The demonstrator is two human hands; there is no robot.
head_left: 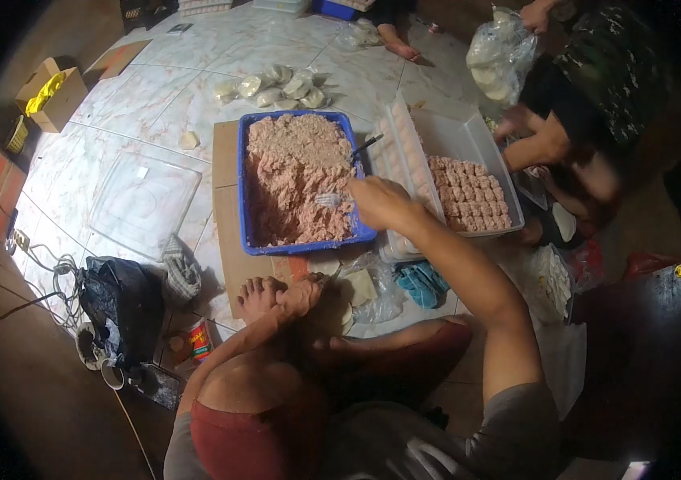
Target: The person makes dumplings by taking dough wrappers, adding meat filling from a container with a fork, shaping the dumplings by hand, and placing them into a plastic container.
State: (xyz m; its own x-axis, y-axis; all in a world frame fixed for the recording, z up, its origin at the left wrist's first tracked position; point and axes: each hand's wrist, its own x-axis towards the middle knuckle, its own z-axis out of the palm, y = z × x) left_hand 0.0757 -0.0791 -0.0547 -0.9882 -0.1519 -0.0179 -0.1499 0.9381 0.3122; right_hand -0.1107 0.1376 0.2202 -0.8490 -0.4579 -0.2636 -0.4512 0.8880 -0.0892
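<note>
My right hand (pixel 380 204) is closed on a fork (pixel 328 200), whose tines touch the pink minced filling (pixel 296 172) in a blue tray (pixel 243 192). A dark-handled utensil (pixel 367 145) leans on the tray's right rim. Below the tray, my left hand (pixel 300 296) is closed beside my bare foot (pixel 259 296); what its fingers hold is too small to make out. Pale round and square wrappers (pixel 360 286) lie on clear plastic just to its right.
A white bin (pixel 516 188) with rows of filled pieces (pixel 468 192) stands at the right, beside a co-worker (pixel 596 88) holding a plastic bag (pixel 500 60). Bagged wrappers (pixel 276 86) lie behind the tray. At left are a lid (pixel 144 196), a black bag (pixel 120 304) and cables (pixel 60 276).
</note>
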